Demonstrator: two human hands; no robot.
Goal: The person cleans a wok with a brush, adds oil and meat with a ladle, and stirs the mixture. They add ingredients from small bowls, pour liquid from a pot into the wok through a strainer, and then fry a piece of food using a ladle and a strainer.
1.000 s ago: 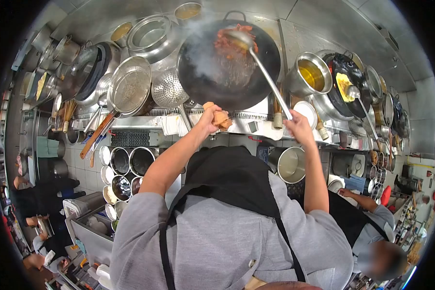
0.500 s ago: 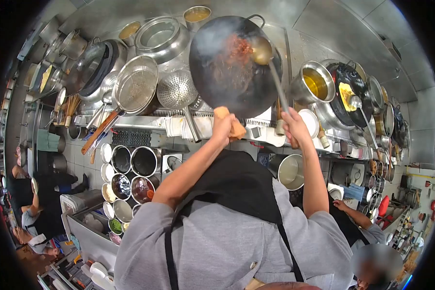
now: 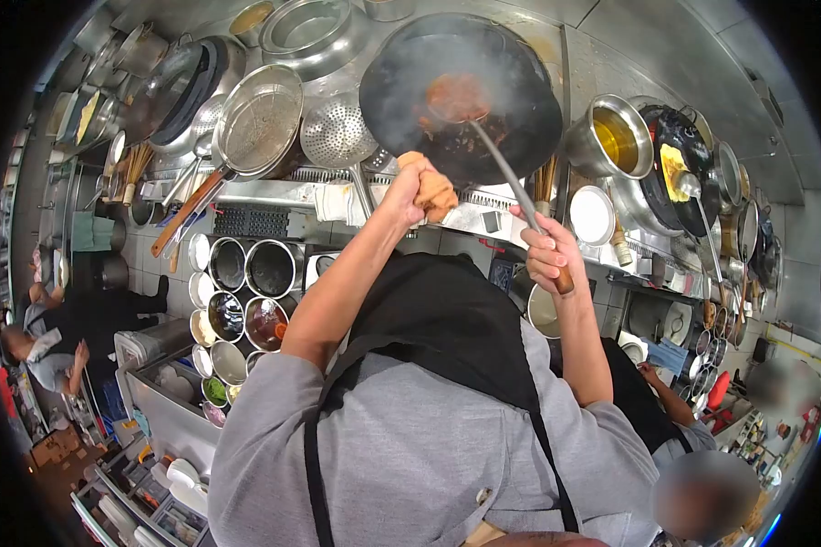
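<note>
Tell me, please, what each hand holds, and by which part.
Right hand: a long metal ladle, near its brown wooden end. Left hand: a folded orange-brown cloth, bunched in the fist; anything under it is hidden.

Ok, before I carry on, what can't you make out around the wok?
All in the head view:
- Food in the wok: blurred by steam; kind unclear.
- Bowl of the ladle: veiled by steam and food.
- Near wok rim by the left hand: behind the cloth; grip unclear.
- Underside of the wok: hidden by the wok itself.
- Small pot: cut off by the top edge.
</note>
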